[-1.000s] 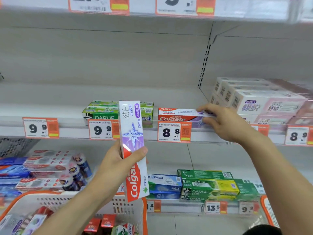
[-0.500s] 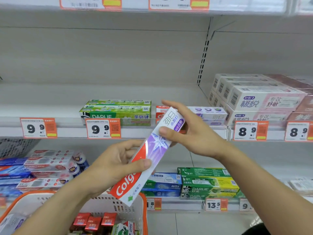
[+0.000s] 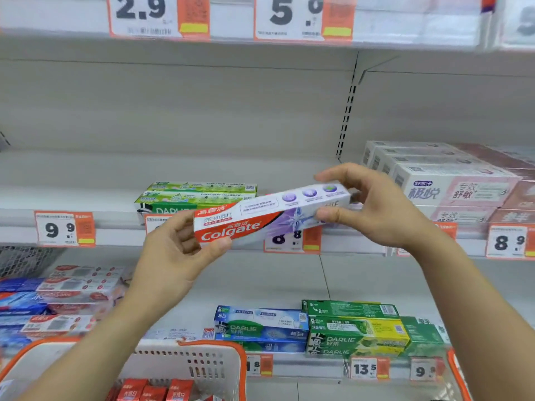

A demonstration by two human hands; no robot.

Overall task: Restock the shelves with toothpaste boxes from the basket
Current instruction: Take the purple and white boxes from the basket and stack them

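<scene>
A white, red and purple Colgate toothpaste box [image 3: 269, 214] lies almost level in front of the middle shelf [image 3: 121, 235]. My left hand [image 3: 179, 253] holds its red left end between thumb and fingers. My right hand [image 3: 367, 204] pinches its purple right end. The white basket with an orange rim [image 3: 185, 363] sits at the bottom left, with red boxes [image 3: 153, 390] inside it.
Green Darlie boxes [image 3: 197, 195] lie on the middle shelf just behind the held box, pale pink boxes [image 3: 451, 183] are stacked to the right. The lower shelf carries Darlie boxes [image 3: 341, 331] and bundled packs [image 3: 52, 296] at the left. Orange price tags line the shelf edges.
The Colgate box has turned from upright in my left hand to almost level, and my right hand came off the shelf and took its purple end.
</scene>
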